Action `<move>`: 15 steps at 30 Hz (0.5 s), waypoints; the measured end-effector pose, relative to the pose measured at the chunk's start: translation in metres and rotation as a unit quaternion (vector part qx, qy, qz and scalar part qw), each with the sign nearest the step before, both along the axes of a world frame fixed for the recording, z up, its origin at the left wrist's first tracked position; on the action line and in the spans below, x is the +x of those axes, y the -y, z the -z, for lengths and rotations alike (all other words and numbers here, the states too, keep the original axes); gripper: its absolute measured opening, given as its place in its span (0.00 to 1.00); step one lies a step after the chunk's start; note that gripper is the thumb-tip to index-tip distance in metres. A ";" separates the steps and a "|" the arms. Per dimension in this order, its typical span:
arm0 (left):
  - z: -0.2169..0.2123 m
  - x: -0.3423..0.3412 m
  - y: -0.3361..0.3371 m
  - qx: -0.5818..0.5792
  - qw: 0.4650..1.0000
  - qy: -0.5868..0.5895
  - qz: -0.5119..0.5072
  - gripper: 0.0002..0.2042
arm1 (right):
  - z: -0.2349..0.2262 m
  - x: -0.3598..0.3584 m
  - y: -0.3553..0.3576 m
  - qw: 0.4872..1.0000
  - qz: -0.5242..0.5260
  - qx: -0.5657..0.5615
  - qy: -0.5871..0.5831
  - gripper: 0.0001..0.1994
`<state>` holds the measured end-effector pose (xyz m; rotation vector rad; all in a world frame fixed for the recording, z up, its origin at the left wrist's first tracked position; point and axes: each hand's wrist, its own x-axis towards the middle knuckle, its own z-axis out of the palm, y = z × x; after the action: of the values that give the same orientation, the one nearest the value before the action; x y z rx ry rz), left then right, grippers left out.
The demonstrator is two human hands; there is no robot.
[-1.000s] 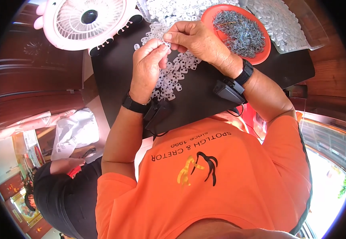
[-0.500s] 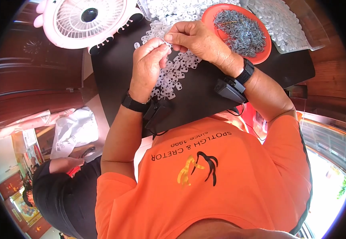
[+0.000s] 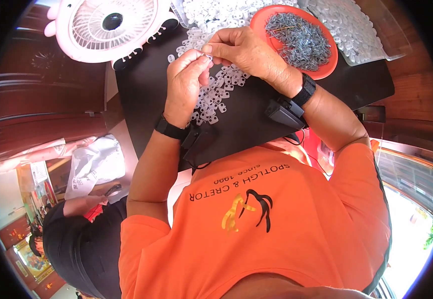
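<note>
Toward the table's [image 3: 246, 109] far edge, a tag [image 3: 209, 57], likely light, stiff, best rim-held, is pinched by the left hand [image 3: 184, 77]; right hand's [image 3: 250, 54] hold, unclear.

The person wears an orange T-shirt [image 3: 296, 234] with short sleeves; its chest carries dark lettering [image 3: 241, 184] above a gold-and-black figure [image 3: 246, 212], and dark trim [image 3: 387, 222] edges its right side. Both the left hand [image 3: 185, 77] and right hand [image 3: 249, 52] are bare. Black straps circle the left wrist [image 3: 170, 128] and right wrist [image 3: 305, 90], each bearing a dark, boxy device with a thin black cable [image 3: 296, 142].
</note>
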<state>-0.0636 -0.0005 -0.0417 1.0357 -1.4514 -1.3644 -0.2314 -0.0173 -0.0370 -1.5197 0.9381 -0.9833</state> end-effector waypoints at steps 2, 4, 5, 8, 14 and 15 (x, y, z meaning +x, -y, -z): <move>0.001 0.001 -0.001 0.005 1.000 -0.001 0.001 0.09 | 0.000 0.000 0.000 1.000 -0.002 0.010 0.009 0.13; 0.002 0.000 0.000 0.009 1.000 -0.014 0.005 0.09 | 0.001 -0.002 0.003 1.000 -0.006 0.021 -0.001 0.13; 0.002 0.000 0.001 0.008 1.000 -0.014 0.006 0.09 | 0.001 -0.004 0.005 0.999 -0.010 0.034 -0.011 0.13; 0.002 0.002 0.003 0.010 1.000 -0.008 0.005 0.09 | -0.001 -0.007 0.006 0.999 -0.026 0.045 0.001 0.13; 0.003 0.004 0.006 0.017 1.000 -0.013 0.003 0.10 | -0.005 -0.009 0.005 0.999 -0.034 0.036 0.002 0.12; 0.002 0.004 0.005 0.017 1.000 -0.011 0.003 0.10 | -0.004 -0.009 0.006 0.999 -0.035 0.036 0.002 0.12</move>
<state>-0.0600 -0.0058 -0.0436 1.0354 -1.4206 -1.4057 -0.2406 -0.0229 -0.0329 -1.4785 0.9024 -0.8932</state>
